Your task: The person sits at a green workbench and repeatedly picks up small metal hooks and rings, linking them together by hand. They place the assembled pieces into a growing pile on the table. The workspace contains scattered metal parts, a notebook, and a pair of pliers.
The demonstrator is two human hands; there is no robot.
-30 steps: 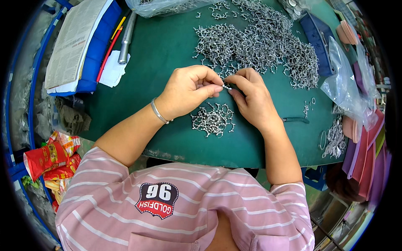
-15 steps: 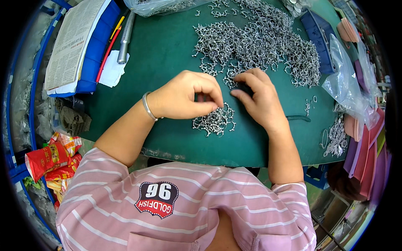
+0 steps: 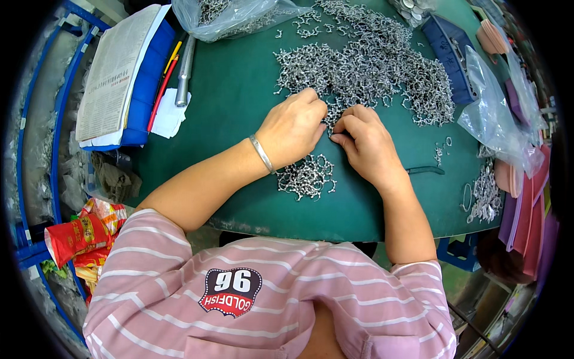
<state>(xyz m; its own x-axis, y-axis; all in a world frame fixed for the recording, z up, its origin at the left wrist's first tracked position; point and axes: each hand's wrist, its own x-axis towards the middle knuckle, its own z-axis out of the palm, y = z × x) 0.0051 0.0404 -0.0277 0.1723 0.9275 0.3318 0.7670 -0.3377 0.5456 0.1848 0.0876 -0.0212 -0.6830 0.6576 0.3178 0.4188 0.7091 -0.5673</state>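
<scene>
Head view. Left hand (image 3: 293, 128): back of the hand uppermost, fingers curled in, tips hidden from sight; cannot tell whether it grips a piece. It sits at the near edge of the large pile of small metal pieces (image 3: 365, 66), which spreads over the far middle of the green table (image 3: 233, 66). Silver bangle (image 3: 262, 154) on the left wrist.

Right hand (image 3: 368, 143): just beside the left, thumb and forefinger narrowly spaced, tips pointing left toward a few pieces trailing off the large pile. Cannot tell whether anything is held between them.

Small heap of similar pieces (image 3: 307, 176): nearer the body, just below the left hand and apart from the large pile. Dark slender tool (image 3: 426, 170) lies right of the right wrist.

Far edge: plastic bag (image 3: 239, 21) containing more metal pieces. Left: blue bin (image 3: 146, 78) with newspaper (image 3: 110, 84) on it; a metal rod (image 3: 185, 72) beside it, its near end on white paper (image 3: 171, 118). Right: blue tray (image 3: 445, 57) next to the large pile.
</scene>
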